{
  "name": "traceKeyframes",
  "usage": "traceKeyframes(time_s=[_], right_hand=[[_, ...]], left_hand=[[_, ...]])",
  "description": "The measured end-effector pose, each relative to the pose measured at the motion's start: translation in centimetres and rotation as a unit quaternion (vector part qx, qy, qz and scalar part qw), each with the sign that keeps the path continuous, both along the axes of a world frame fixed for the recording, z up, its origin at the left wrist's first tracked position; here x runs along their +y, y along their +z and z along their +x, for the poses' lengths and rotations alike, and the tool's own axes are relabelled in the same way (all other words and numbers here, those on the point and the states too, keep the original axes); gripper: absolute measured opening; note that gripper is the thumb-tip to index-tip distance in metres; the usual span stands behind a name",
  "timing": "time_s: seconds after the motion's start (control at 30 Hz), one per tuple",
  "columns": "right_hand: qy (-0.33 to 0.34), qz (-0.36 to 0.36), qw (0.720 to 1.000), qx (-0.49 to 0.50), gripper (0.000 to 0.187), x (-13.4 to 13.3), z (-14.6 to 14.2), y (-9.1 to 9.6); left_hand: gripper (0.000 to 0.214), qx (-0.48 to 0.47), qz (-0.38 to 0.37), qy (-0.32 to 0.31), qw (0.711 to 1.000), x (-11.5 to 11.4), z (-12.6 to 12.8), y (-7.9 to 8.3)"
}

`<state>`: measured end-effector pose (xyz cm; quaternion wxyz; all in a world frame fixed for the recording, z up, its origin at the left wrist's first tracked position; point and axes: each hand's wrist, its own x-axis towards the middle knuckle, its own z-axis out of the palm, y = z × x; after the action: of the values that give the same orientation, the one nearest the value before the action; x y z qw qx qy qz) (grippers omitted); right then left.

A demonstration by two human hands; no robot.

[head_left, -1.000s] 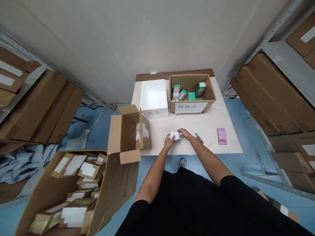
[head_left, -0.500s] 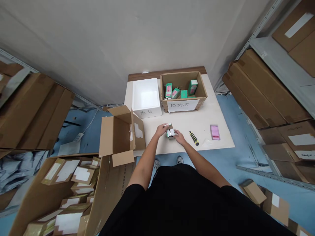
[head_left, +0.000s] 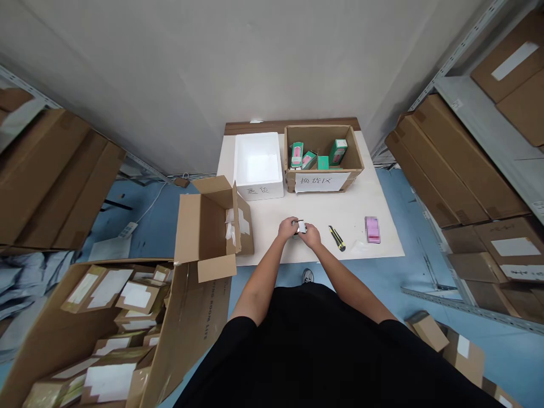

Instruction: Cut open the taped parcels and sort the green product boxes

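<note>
Both my hands meet over the near part of the white table (head_left: pixel 365 204). My left hand (head_left: pixel 288 228) and my right hand (head_left: pixel 311 235) are closed round a small white box (head_left: pixel 301 227) held between them, just above the tabletop. Only a little of the box shows between the fingers. A yellow-and-black utility knife (head_left: pixel 337 238) lies right of my right hand. Further right sits a small pink item (head_left: pixel 373 229).
A white foam box (head_left: pixel 259 166) and a cardboard box (head_left: pixel 325 159) with green-and-pink cartons stand at the table's back. An open brown carton (head_left: pixel 209 226) sits at the table's left edge. A big carton (head_left: pixel 106 334) of labelled parcels is on the floor. Shelves (head_left: pixel 471 170) flank both sides.
The small box has been turned and pulled closer between my hands, and less of it shows now. The camera view shifted slightly; the things on the table stayed put.
</note>
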<state>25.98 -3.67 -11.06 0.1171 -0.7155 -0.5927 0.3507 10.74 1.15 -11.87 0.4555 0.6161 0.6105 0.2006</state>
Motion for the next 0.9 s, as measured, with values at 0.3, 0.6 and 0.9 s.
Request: traceKeyframes(time_s=[0.3, 0.6, 0.9], right_hand=[[-0.090, 0.032, 0.993, 0.065, 0.059, -0.8, 0.9, 0.1], [-0.023, -0.017, 0.999, -0.029, 0.039, 0.7, 0.6, 0.4], [0.024, 0.006, 0.999, -0.040, 0.041, 3.7, -0.8, 4.0]], left_hand=[[0.107, -0.144, 0.016, -0.074, 0.987, -1.7, -1.9, -2.5], [0.087, -0.074, 0.036, -0.081, 0.993, -1.7, -1.2, -3.3], [0.085, -0.002, 0.008, -0.067, 0.998, -1.1, -1.4, -1.6]])
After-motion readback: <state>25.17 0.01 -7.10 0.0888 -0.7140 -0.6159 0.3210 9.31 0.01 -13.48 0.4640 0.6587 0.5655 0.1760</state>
